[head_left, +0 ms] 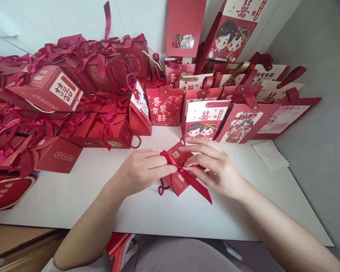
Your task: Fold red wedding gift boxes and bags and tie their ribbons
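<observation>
A small red gift box [178, 187] with pale lettering stands on the white table [124, 211] in front of me. A dark red ribbon [198, 186] crosses its top, knotted at the middle, with one tail hanging toward the lower right. My left hand [140, 168] is closed, pinching the ribbon at the left of the knot. From the right, my right hand [212, 164] pinches the ribbon close to the knot between thumb and forefinger, its other fingers stretched over the box. A twisted red cord handle [163, 187] lies beside the box's left side.
Many red boxes with ribbon bows [107, 130] are stacked at the left. Red and white gift bags [205, 119] stand in rows at the back right. A white paper tissue [270, 155] lies by the right wall [323, 158]. Cardboard [19, 240] sits below the table's left front edge.
</observation>
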A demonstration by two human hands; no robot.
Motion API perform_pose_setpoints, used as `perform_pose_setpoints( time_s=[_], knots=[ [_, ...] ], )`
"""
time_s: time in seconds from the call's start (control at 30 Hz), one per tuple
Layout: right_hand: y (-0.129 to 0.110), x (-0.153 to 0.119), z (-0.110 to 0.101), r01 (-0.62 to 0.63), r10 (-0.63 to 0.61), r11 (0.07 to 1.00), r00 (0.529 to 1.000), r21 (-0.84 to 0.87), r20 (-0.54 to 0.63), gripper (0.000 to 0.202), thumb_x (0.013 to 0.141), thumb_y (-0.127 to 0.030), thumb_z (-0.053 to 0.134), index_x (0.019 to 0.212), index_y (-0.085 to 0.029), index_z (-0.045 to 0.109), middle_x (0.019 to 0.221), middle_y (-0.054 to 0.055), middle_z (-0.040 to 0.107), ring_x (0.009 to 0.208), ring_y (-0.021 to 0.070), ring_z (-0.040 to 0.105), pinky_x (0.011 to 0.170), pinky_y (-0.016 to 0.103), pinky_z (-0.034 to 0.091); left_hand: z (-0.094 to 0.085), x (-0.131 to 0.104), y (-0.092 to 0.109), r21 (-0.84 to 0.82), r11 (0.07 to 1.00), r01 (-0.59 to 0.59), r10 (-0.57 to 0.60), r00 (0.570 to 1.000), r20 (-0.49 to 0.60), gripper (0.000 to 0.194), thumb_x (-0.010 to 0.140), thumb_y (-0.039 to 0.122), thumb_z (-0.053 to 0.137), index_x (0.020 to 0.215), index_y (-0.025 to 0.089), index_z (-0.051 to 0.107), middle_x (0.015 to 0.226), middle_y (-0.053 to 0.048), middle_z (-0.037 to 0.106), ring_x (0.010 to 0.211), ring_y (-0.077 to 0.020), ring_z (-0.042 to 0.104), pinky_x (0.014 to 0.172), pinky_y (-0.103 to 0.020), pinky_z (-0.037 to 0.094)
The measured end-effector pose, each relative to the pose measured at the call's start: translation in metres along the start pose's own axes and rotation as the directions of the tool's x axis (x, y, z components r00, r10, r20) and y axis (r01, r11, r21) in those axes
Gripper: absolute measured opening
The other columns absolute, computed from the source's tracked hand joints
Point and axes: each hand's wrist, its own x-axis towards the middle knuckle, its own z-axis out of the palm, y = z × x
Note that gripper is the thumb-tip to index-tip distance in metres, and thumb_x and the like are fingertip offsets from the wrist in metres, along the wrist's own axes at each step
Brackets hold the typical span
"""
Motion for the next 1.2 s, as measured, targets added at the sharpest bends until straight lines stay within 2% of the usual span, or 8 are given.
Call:
perform_pose_setpoints(
  time_s=[0.13,0.27,0.43,0.63,0.8,0.93,1.07,1.2],
  knots=[
    [0.007,-0.001,-0.011,-0.084,0.063,0.976,0.992,0.200,0.111,0.015,0.089,-0.022,0.071,0.081,-0.020,0.059,0.129,0.010,0.060,0.128,0.0279,0.053,0.105,0.047,0.046,0.002,-0.002,-0.001,0.024,0.999,0.026,-0.025,1.000,-0.019,0.021,0.082,0.007,0.071,0.098,0.020,0.066,0.075,0.002,0.066,0.064,-0.0126,0.056,0.057,-0.028,0.040],
    [0.015,-0.003,-0.018,-0.123,0.048,0.920,0.978,0.372,0.204,0.010,0.090,-0.021,0.069,0.083,-0.020,0.061,0.133,0.010,0.055,0.126,0.0263,0.053,0.106,0.046,0.045,0.003,-0.004,0.000,0.016,0.998,0.056,-0.055,0.998,-0.021,0.022,0.082,0.009,0.072,0.099,0.022,0.066,0.073,0.003,0.065,0.063,-0.0121,0.057,0.058,-0.028,0.041],
    [0.015,-0.002,-0.017,-0.147,0.039,0.852,0.975,0.503,0.219,0.011,0.094,-0.026,0.062,0.085,-0.021,0.064,0.138,0.010,0.055,0.127,0.0269,0.054,0.108,0.049,0.045,0.001,-0.005,0.001,0.025,0.995,0.098,-0.097,0.995,-0.018,0.016,0.083,0.014,0.073,0.096,0.021,0.067,0.073,0.004,0.066,0.063,-0.0104,0.060,0.060,-0.026,0.045],
    [0.016,-0.003,-0.013,-0.192,0.085,0.772,0.976,0.606,0.201,0.007,0.094,-0.027,0.065,0.094,-0.024,0.072,0.139,0.009,0.057,0.130,0.0273,0.055,0.109,0.053,0.045,0.002,-0.002,0.002,-0.091,0.973,0.212,-0.214,0.977,-0.018,0.010,0.085,0.022,0.073,0.090,0.022,0.064,0.071,0.005,0.068,0.059,-0.0079,0.060,0.055,-0.023,0.043],
    [0.016,-0.005,0.001,-0.257,0.244,0.666,0.962,0.700,0.121,0.004,0.086,-0.028,0.075,0.085,-0.025,0.077,0.114,0.007,0.067,0.103,0.0204,0.067,0.092,0.042,0.058,0.005,0.000,0.004,-0.137,0.949,0.283,-0.282,0.959,0.025,0.007,0.088,0.020,0.069,0.086,0.022,0.063,0.067,0.005,0.067,0.052,-0.0075,0.052,0.052,-0.025,0.039],
    [0.010,-0.003,0.010,-0.237,0.323,0.612,0.946,0.755,0.036,0.005,0.083,-0.023,0.079,0.086,-0.027,0.079,0.084,0.002,0.071,0.081,0.0171,0.067,0.076,0.035,0.058,0.007,0.001,0.005,-0.132,0.952,0.275,-0.277,0.961,0.006,0.007,0.089,0.020,0.068,0.084,0.021,0.063,0.064,0.007,0.064,0.051,-0.0063,0.050,0.053,-0.023,0.038],
    [0.000,-0.001,0.014,-0.349,0.513,0.555,0.858,0.755,0.019,0.005,0.081,-0.029,0.080,0.082,-0.025,0.079,0.077,0.001,0.073,0.070,0.0164,0.066,0.066,0.032,0.057,0.009,0.002,0.007,-0.163,0.943,0.289,-0.288,0.957,0.031,0.008,0.089,0.019,0.067,0.084,0.020,0.062,0.065,0.007,0.064,0.052,-0.0060,0.049,0.054,-0.022,0.038],
    [-0.003,-0.002,0.015,-0.444,0.618,0.425,0.779,0.789,0.106,0.014,0.087,-0.037,0.074,0.082,-0.025,0.080,0.079,0.000,0.075,0.070,0.0163,0.069,0.066,0.030,0.059,0.013,0.003,0.009,-0.184,0.933,0.310,-0.313,0.950,0.012,0.008,0.090,0.019,0.067,0.085,0.019,0.061,0.064,0.006,0.062,0.052,-0.0058,0.049,0.053,-0.022,0.037]
  ],
)
